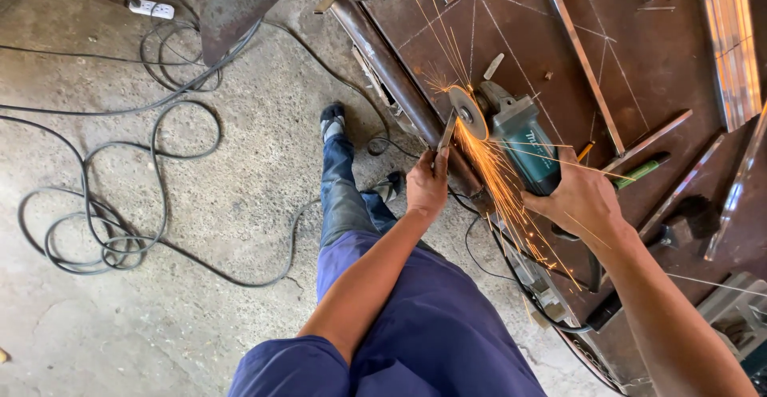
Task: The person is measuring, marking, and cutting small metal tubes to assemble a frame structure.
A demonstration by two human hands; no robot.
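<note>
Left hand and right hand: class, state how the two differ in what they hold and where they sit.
The left hand pinches a small flat metal piece at the steel table edge; the right hand grips the teal angle grinder body. The left hand sits nearer the disc; the right hand sits behind it. Both are bare, amid sparks.

A rusty steel counter point(639, 53) is carrying metal strips point(582, 60) and a green-handled tool point(639, 172); black cables point(120, 173) are lying coiled on the concrete floor point(200, 301).
</note>
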